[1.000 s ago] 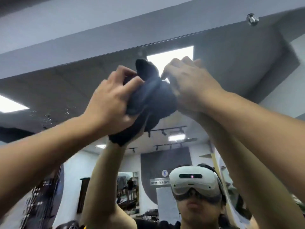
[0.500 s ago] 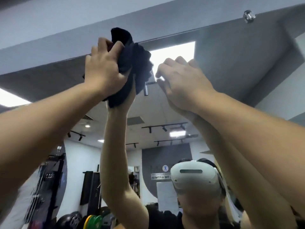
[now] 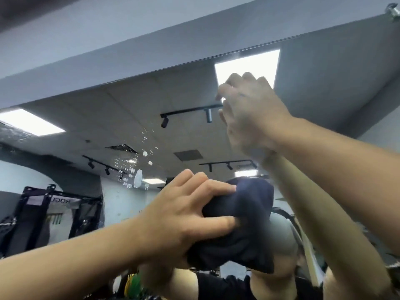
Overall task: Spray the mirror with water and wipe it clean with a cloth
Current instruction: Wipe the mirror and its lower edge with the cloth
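Note:
A large wall mirror (image 3: 121, 118) fills the view, its top edge running up to the right. Water droplets (image 3: 138, 167) cling to the glass left of centre. My left hand (image 3: 181, 219) grips a bunched dark blue cloth (image 3: 244, 230) and presses it on the mirror low in the middle. My right hand (image 3: 249, 111) is raised higher on the right, its bent fingers against the glass; it holds nothing that I can see. No spray bottle is in view.
A metal mirror clip (image 3: 392, 11) sits at the top right corner. The grey wall (image 3: 129, 40) runs above the mirror. The glass reflects ceiling lights, track lamps, a gym rack at the left and the person with a headset.
My left hand has swept the cloth from the mirror's top edge down and right to the lower middle. The right hand has stayed against the glass. Droplets now show left of centre.

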`<control>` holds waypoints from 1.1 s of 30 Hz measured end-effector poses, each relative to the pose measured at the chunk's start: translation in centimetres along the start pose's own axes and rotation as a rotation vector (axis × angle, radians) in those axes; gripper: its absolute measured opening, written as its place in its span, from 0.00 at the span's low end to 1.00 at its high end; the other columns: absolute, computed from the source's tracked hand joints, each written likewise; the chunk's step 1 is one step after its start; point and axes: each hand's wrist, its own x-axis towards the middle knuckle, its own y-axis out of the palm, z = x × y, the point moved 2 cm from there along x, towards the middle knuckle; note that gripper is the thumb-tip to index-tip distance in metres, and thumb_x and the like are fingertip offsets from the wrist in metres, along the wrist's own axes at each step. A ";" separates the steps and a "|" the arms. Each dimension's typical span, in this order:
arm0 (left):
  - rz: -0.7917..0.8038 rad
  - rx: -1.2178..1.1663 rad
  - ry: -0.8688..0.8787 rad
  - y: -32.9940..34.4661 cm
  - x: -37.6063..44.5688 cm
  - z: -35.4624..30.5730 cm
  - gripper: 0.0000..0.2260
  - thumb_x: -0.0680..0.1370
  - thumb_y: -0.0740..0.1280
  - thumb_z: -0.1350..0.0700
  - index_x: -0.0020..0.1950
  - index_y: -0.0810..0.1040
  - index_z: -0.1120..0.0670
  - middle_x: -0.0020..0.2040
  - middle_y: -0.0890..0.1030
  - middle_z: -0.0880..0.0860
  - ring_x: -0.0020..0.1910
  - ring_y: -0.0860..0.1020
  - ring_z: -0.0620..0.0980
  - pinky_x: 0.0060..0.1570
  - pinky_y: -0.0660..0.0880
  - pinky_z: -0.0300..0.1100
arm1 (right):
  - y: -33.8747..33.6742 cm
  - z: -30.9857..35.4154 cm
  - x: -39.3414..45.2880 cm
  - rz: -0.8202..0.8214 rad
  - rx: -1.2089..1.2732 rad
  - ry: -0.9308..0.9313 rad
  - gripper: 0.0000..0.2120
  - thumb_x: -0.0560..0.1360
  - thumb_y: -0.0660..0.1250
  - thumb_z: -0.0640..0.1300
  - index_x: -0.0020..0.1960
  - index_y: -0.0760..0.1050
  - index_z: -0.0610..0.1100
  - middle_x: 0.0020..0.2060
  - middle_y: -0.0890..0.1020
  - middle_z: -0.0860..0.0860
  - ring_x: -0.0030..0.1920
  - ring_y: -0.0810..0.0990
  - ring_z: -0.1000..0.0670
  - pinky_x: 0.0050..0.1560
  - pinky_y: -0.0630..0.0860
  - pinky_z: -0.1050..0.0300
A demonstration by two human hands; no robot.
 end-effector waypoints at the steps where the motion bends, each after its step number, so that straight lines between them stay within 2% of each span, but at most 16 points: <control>1: -0.005 0.001 0.033 -0.2 -0.2 1.1 0.16 0.77 0.65 0.45 0.62 0.76 0.48 0.65 0.71 0.58 0.48 0.73 0.57 0.45 0.69 0.52 | 0.6 0.3 -0.2 0.004 -0.016 -0.006 0.13 0.81 0.57 0.46 0.63 0.73 0.47 0.61 0.74 0.47 0.59 0.70 0.44 0.58 0.63 0.48; 3: -0.019 0.040 0.023 -0.7 -0.4 4.1 0.18 0.75 0.68 0.44 0.62 0.75 0.49 0.65 0.71 0.59 0.51 0.75 0.58 0.47 0.71 0.52 | 1.5 0.4 -0.9 -0.010 -0.013 -0.007 0.11 0.82 0.56 0.46 0.60 0.73 0.48 0.61 0.75 0.49 0.58 0.69 0.45 0.58 0.62 0.48; 6: -0.043 0.109 -0.135 -1.5 0.0 9.9 0.22 0.70 0.75 0.50 0.62 0.78 0.55 0.63 0.73 0.62 0.55 0.77 0.63 0.51 0.75 0.56 | 1.9 0.1 -1.5 -0.017 0.021 -0.006 0.13 0.82 0.53 0.48 0.60 0.73 0.49 0.60 0.75 0.50 0.58 0.69 0.45 0.59 0.63 0.47; 9: -0.074 0.167 -0.284 -3.0 1.6 16.4 0.20 0.74 0.73 0.51 0.64 0.77 0.57 0.64 0.73 0.62 0.57 0.76 0.63 0.53 0.77 0.58 | 2.3 0.0 -1.5 -0.055 -0.027 -0.013 0.13 0.83 0.52 0.50 0.59 0.73 0.49 0.58 0.76 0.50 0.55 0.70 0.45 0.55 0.64 0.47; 11: -0.162 0.234 -0.469 -3.8 3.2 20.9 0.20 0.78 0.71 0.49 0.68 0.73 0.52 0.66 0.71 0.59 0.59 0.75 0.63 0.56 0.77 0.62 | 2.7 0.0 -1.6 -0.088 -0.023 -0.012 0.10 0.84 0.54 0.50 0.57 0.73 0.51 0.56 0.77 0.51 0.51 0.68 0.48 0.53 0.61 0.49; 14: -0.208 0.345 -0.905 -4.1 6.3 25.4 0.22 0.79 0.67 0.47 0.72 0.67 0.47 0.68 0.68 0.58 0.65 0.71 0.64 0.62 0.72 0.61 | 3.0 -0.1 -1.8 -0.107 -0.011 -0.001 0.09 0.84 0.55 0.49 0.57 0.74 0.51 0.56 0.77 0.53 0.49 0.62 0.52 0.52 0.60 0.51; 16: -0.196 0.391 -1.019 -3.5 8.1 25.7 0.25 0.77 0.67 0.50 0.73 0.65 0.46 0.69 0.66 0.59 0.68 0.68 0.65 0.65 0.68 0.62 | 3.0 -0.2 -1.7 -0.098 0.008 -0.001 0.10 0.84 0.54 0.50 0.58 0.74 0.52 0.57 0.76 0.53 0.50 0.62 0.53 0.52 0.57 0.53; 20: -0.245 0.409 -0.881 -2.6 7.8 23.2 0.22 0.77 0.68 0.49 0.70 0.68 0.47 0.68 0.67 0.59 0.66 0.68 0.63 0.64 0.67 0.59 | 2.8 -0.3 -1.7 -0.087 0.035 0.012 0.11 0.85 0.54 0.52 0.60 0.73 0.53 0.59 0.75 0.54 0.54 0.65 0.52 0.51 0.52 0.56; 23: -0.271 0.358 -0.654 -2.2 4.7 19.4 0.21 0.75 0.72 0.50 0.66 0.73 0.50 0.65 0.70 0.60 0.62 0.70 0.63 0.60 0.70 0.58 | 2.6 -0.1 -1.5 -0.066 0.025 0.012 0.12 0.84 0.53 0.52 0.60 0.73 0.53 0.58 0.75 0.54 0.57 0.67 0.48 0.51 0.53 0.54; 26: -0.219 0.271 -0.458 -2.0 1.2 13.7 0.22 0.70 0.74 0.51 0.61 0.75 0.52 0.63 0.73 0.61 0.58 0.73 0.64 0.52 0.72 0.58 | 2.1 0.1 -1.3 -0.037 0.032 0.032 0.10 0.81 0.50 0.52 0.53 0.69 0.55 0.52 0.73 0.54 0.52 0.65 0.48 0.50 0.53 0.53; 28: -0.160 0.219 -0.373 -1.7 -1.3 9.5 0.24 0.66 0.75 0.49 0.60 0.75 0.52 0.63 0.74 0.62 0.55 0.74 0.64 0.49 0.72 0.57 | 1.8 0.5 -1.0 -0.023 -0.001 0.044 0.02 0.80 0.55 0.48 0.50 0.66 0.54 0.51 0.74 0.52 0.48 0.61 0.49 0.50 0.53 0.53; 29: -0.140 0.180 -0.342 -1.5 -2.5 7.4 0.25 0.65 0.76 0.47 0.59 0.76 0.52 0.64 0.74 0.61 0.55 0.74 0.64 0.49 0.72 0.57 | 1.6 0.9 -0.8 -0.003 -0.029 0.056 0.02 0.80 0.58 0.45 0.49 0.67 0.52 0.51 0.73 0.50 0.48 0.61 0.49 0.50 0.54 0.52; 31: -0.107 0.087 -0.284 -1.4 -4.9 3.5 0.22 0.68 0.75 0.44 0.59 0.77 0.50 0.65 0.73 0.59 0.52 0.75 0.63 0.48 0.71 0.56 | 1.3 1.9 0.0 0.024 -0.074 0.103 0.03 0.78 0.61 0.43 0.51 0.71 0.47 0.50 0.72 0.48 0.48 0.62 0.48 0.49 0.54 0.51; 33: -0.084 0.024 -0.214 -1.3 -7.0 1.0 0.16 0.75 0.70 0.44 0.60 0.78 0.48 0.66 0.72 0.57 0.49 0.76 0.61 0.46 0.71 0.55 | 1.1 3.7 0.9 -0.029 -0.066 0.148 0.05 0.78 0.62 0.42 0.52 0.73 0.44 0.51 0.73 0.44 0.50 0.67 0.44 0.50 0.57 0.50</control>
